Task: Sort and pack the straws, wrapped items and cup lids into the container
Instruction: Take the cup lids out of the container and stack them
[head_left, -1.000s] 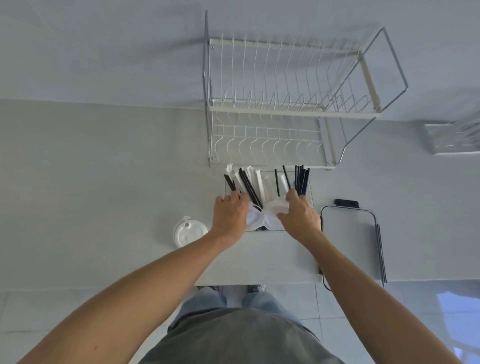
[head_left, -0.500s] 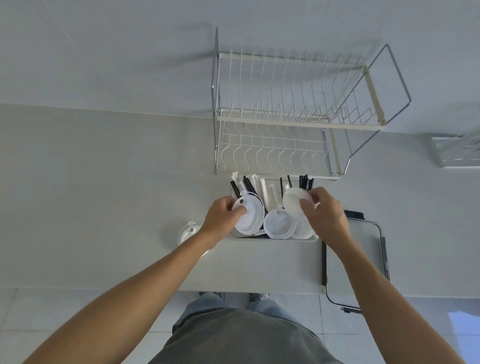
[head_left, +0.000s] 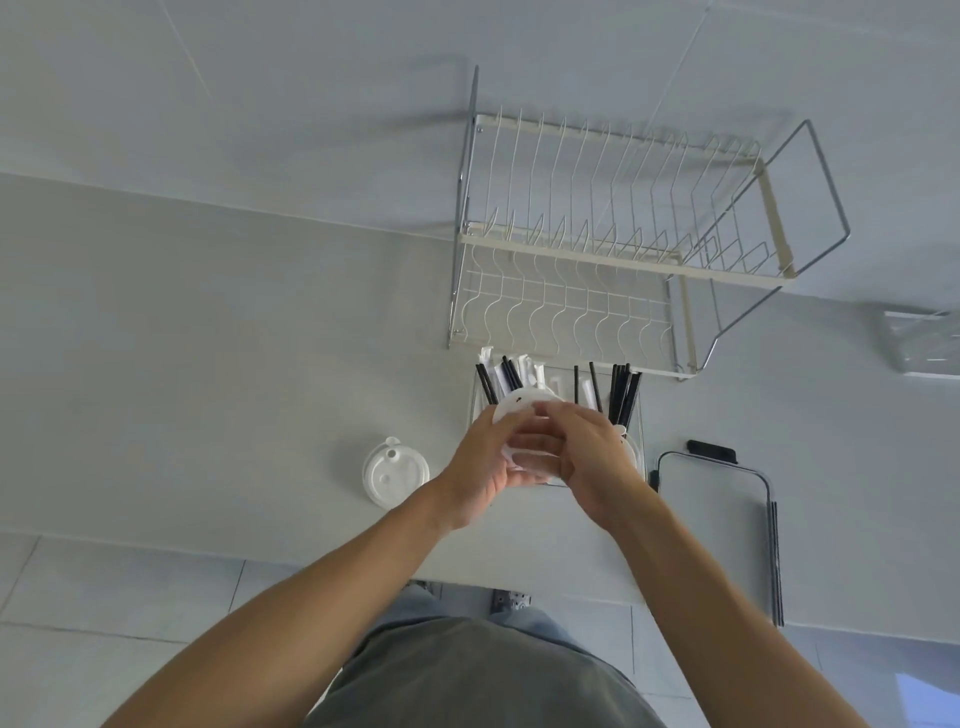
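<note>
A clear container (head_left: 640, 415) stands on the white counter below the dish rack. Black straws (head_left: 623, 392) lean at its right end; more black straws and white wrapped items (head_left: 511, 371) lean at its left end. Over the container both hands meet on white cup lids (head_left: 519, 410), which are blurred. My left hand (head_left: 480, 460) grips the lids from the left. From the right, my right hand (head_left: 592, 452) holds them with curled fingers. The hands hide most of the container's inside. One more white cup lid (head_left: 395, 475) lies flat on the counter to the left.
A two-tier wire dish rack (head_left: 613, 249) stands behind the container against the wall. A rectangular tray with a metal frame (head_left: 717, 514) lies to the right, overhanging the counter's front edge (head_left: 260, 553). A clear box (head_left: 924, 345) sits at far right.
The hands, each with a lid and apart half a second ago, have come together over the container. The lids are now held between both hands.
</note>
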